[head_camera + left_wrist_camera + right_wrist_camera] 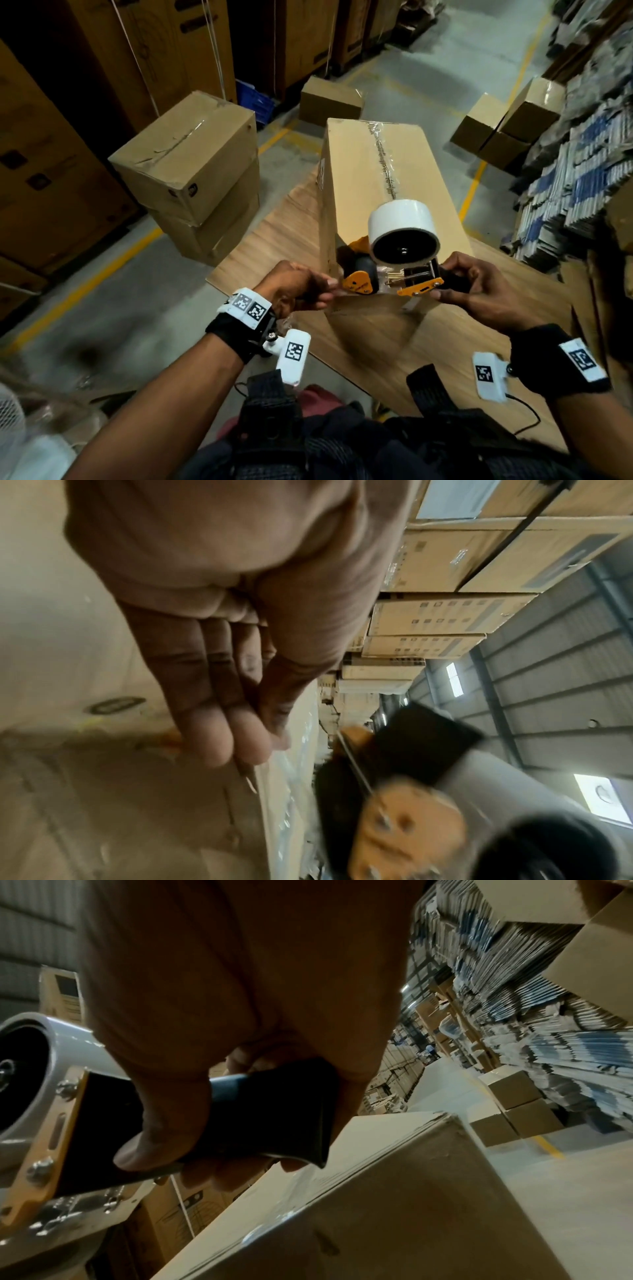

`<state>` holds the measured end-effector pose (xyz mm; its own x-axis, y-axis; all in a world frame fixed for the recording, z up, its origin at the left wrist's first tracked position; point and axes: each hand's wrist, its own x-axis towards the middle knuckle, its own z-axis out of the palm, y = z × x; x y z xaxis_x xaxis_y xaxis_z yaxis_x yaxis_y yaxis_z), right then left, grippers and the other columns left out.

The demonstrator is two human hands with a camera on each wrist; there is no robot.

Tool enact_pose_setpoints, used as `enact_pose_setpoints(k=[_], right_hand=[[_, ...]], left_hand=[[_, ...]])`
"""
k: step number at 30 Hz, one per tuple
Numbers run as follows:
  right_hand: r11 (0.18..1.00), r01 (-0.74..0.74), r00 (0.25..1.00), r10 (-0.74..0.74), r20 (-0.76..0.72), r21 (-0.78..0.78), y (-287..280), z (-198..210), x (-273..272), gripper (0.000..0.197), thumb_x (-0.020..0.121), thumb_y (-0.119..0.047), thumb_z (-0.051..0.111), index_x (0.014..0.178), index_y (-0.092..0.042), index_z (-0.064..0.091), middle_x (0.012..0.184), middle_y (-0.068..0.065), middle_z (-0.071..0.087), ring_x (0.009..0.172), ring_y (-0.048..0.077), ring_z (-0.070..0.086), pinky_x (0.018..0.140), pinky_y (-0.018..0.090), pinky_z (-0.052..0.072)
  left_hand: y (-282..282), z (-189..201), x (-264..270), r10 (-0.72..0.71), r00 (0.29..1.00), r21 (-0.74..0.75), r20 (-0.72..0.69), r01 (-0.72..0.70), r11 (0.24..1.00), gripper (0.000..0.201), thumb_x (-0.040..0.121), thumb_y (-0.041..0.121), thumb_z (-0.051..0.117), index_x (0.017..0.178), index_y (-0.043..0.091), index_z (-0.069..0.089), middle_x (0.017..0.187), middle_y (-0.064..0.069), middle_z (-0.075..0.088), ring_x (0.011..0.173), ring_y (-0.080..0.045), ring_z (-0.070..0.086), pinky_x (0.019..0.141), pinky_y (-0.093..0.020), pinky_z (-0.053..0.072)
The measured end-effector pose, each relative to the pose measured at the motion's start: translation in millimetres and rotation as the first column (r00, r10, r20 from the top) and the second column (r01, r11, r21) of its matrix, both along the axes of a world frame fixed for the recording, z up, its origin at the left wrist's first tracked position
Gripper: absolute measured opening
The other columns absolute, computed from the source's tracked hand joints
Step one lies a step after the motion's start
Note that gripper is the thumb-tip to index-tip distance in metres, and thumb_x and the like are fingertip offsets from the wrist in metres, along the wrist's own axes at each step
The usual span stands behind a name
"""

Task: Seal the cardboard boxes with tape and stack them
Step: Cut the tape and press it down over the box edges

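A long cardboard box (pixel 383 164) lies on the wooden table (pixel 376 346), with clear tape running along its top seam. At the box's near end sits the tape dispenser (pixel 404 236), which has a white roll, an orange frame and a black handle. My right hand (pixel 448 284) grips that handle (pixel 274 1110), beside the white roll (pixel 51 1047) and above the box (pixel 394 1204). My left hand (pixel 325 291) is at the box's near left corner, just in front of the dispenser's roller. Its fingers (pixel 219 723) lie straight with the thumb against them, pinching the clear tape (pixel 287 791).
Two sealed boxes (pixel 191 164) are stacked on the floor to the left. A small box (pixel 329 99) lies behind the table and more boxes (pixel 507 130) stand at the right. Flat cartons (pixel 582 154) are piled along the right, tall cartons (pixel 51 137) along the left.
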<state>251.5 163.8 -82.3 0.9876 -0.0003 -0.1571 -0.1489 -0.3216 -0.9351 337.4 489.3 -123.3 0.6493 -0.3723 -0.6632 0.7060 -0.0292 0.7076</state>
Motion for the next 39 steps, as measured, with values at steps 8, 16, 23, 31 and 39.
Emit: enact_pose_setpoints(k=[8,16,23,31,39], right_hand=[[0.992,0.017,1.000,-0.015,0.017,-0.122,-34.9,-4.4,10.5,0.058,0.056,-0.054,0.096,0.083,-0.016,0.062,0.088,0.022,0.067,0.088,0.026,0.063,0.081,0.050,0.056],[0.967,-0.059,0.998,0.053,-0.030,-0.250,-35.1,-1.3,28.4,0.033,0.070,-0.011,0.089,0.088,-0.008,0.062,0.091,0.022,0.070,0.081,0.014,0.061,0.077,0.025,0.050],[0.954,-0.095,0.995,0.080,-0.063,-0.283,-34.0,-1.1,36.8,0.030,0.074,0.008,0.085,0.090,0.004,0.060,0.085,0.011,0.071,0.073,0.004,0.060,0.069,0.014,0.047],[0.918,-0.154,0.985,0.114,-0.129,-0.366,-33.0,4.2,44.5,0.031,0.076,0.003,0.087,0.090,-0.001,0.059,0.086,0.017,0.072,0.071,0.006,0.059,0.066,0.013,0.045],[0.755,-0.334,0.940,0.225,-0.255,-0.565,-24.4,8.0,48.3,0.046,0.087,-0.003,0.079,0.119,-0.033,0.067,0.103,-0.017,0.074,0.095,-0.008,0.067,0.081,0.013,0.048]], left_hand=[[2.8,-15.3,-0.5,0.187,0.982,0.118,0.016,-0.188,0.975,0.016,0.090,0.012,0.072,0.100,0.000,0.076,0.088,-0.013,0.076,0.062,-0.021,0.059,0.062,-0.032,0.057],[-22.5,-41.9,-5.5,0.248,0.881,0.278,0.403,-0.375,0.884,0.024,0.091,0.039,0.080,0.084,0.016,0.075,0.075,-0.001,0.076,0.073,-0.020,0.070,0.051,-0.033,0.056],[-29.4,-63.7,-9.4,0.221,0.857,0.319,0.465,-0.395,0.861,0.029,0.090,0.050,0.077,0.085,0.021,0.073,0.075,0.004,0.076,0.071,-0.016,0.069,0.073,-0.046,0.060],[-37.4,-81.1,-5.7,0.287,0.867,0.247,0.408,-0.407,0.879,0.027,0.095,0.041,0.075,0.087,0.015,0.072,0.074,0.001,0.074,0.047,0.001,0.054,0.063,-0.029,0.045],[-49.0,-90.0,-9.1,0.337,0.923,0.109,0.187,-0.361,0.926,0.032,0.095,0.040,0.075,0.090,0.009,0.070,0.073,-0.004,0.068,0.046,-0.011,0.036,0.046,-0.023,0.029]])
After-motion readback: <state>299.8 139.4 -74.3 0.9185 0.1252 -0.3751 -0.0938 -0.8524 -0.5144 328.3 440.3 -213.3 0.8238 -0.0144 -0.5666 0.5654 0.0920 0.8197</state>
